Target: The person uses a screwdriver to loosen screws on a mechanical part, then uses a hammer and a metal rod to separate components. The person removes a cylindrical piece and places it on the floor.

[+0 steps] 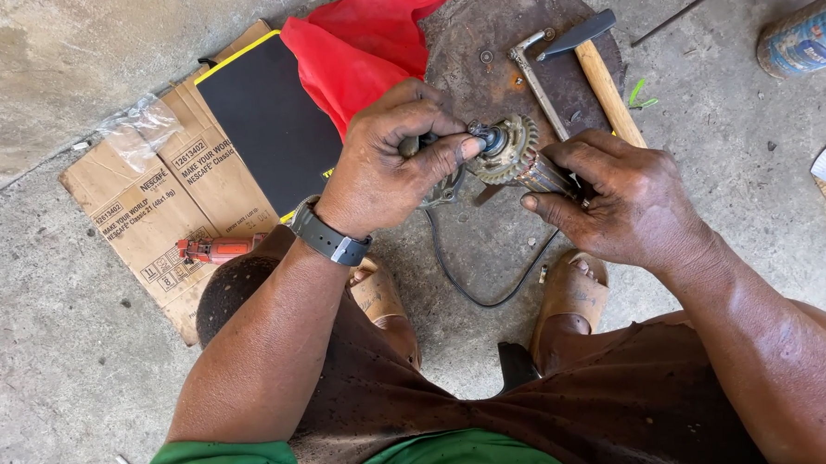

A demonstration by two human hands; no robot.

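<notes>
Both forearms reach down from us to the motor armature (pixel 521 162), held above the concrete floor (pixel 48 369) with its long axis running left to right. Our left hand (pixel 391 159) pinches the shaft end beside the toothed fan; our right hand (pixel 630 199) grips the winding end. Behind, a hammer (pixel 601 71) rests on a rusty disc (pixel 479 34).

Rough grey concrete floor (pixel 57 368) in bright daylight, with a joint line at upper right. Flattened brown cardboard (pixel 143 216) lies at left; a rusty round metal plate (pixel 479 34) rests at top centre.
</notes>
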